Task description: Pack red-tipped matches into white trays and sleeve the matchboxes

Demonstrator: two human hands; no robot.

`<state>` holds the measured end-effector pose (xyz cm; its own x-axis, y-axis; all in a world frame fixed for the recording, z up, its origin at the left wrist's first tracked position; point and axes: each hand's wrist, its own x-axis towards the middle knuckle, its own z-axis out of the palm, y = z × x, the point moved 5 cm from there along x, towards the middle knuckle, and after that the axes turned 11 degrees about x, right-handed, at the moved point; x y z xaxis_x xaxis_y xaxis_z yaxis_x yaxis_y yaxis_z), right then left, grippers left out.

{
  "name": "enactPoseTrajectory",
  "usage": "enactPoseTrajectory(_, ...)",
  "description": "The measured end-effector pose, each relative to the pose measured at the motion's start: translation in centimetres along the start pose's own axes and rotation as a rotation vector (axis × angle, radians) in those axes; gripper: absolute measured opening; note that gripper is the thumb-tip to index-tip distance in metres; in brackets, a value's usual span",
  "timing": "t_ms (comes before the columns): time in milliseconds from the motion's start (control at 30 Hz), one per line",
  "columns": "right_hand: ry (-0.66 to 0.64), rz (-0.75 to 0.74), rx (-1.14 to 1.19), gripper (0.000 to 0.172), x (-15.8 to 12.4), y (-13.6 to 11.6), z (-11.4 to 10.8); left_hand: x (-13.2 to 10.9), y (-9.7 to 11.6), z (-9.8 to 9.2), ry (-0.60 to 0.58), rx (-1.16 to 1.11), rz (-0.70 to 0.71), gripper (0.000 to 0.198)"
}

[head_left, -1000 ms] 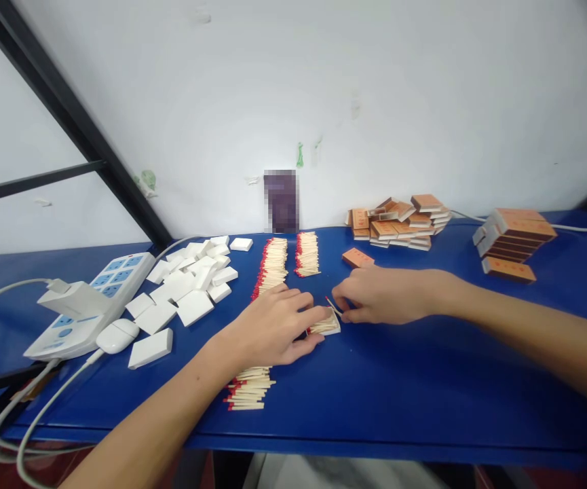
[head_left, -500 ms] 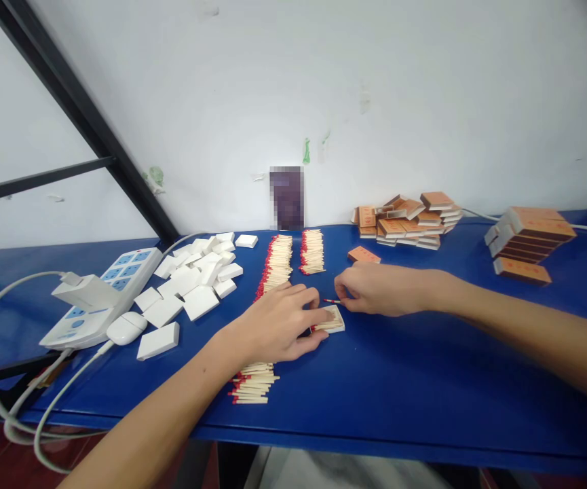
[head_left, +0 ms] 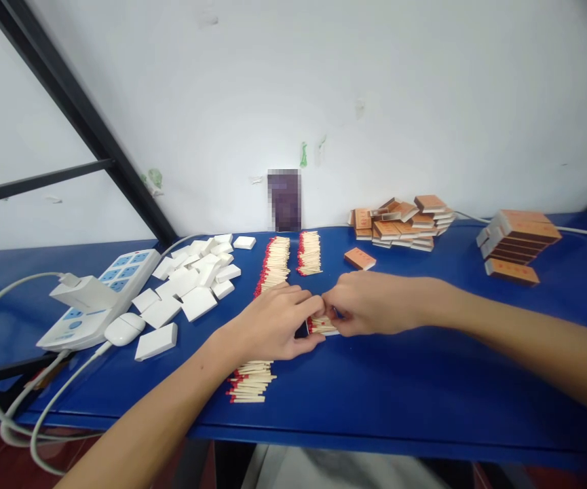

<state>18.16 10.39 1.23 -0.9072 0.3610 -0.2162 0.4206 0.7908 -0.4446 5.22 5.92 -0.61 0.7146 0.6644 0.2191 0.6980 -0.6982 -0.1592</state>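
My left hand (head_left: 286, 319) grips a small white matchbox tray (head_left: 332, 333) on the blue table, thumb at the near side and fingers at the far side. Red-tipped matches (head_left: 321, 324) lie inside the tray. Over its right end, my right hand (head_left: 362, 302) is closed in a pinch, its fingertips meeting my left fingers; the match it pinched a moment ago is hidden now. Partly beneath my left hand runs a long row of loose matches (head_left: 275, 261), red heads to the left. A shorter row of matches (head_left: 309, 252) lies beyond the hands.
White tray pieces (head_left: 199, 302) are heaped at left beside a power strip (head_left: 127, 272) with a white charger and cables. Orange matchboxes (head_left: 400, 224) are piled by the wall, one single matchbox (head_left: 359, 258) nearer. Stacked matchboxes (head_left: 520, 238) stand at right.
My right hand has moved left and down, bringing the pinched match from beside the tray to over it. My left hand stays on the tray.
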Motion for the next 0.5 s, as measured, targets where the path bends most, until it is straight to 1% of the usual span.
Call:
enactPoseTrajectory(100,0.015,-0.076,0.136,0.022,0.9,-0.2,1.0,-0.1,0.0,0.1,0.01,-0.006,0.018,0.017)
enactPoseTrajectory(200,0.048,-0.117,0.252,0.02,1.3,0.2,1.1,-0.1,0.0,0.2,0.017,-0.01,0.027,0.015)
enactPoseTrajectory(300,0.065,-0.108,0.312,0.018,1.1,0.6,0.7,-0.1,-0.1,0.1,0.02,-0.012,0.034,0.016)
enactPoseTrajectory(500,0.039,-0.037,0.356,0.016,0.9,1.0,0.4,0.0,0.0,0.0,0.017,-0.003,0.038,0.016)
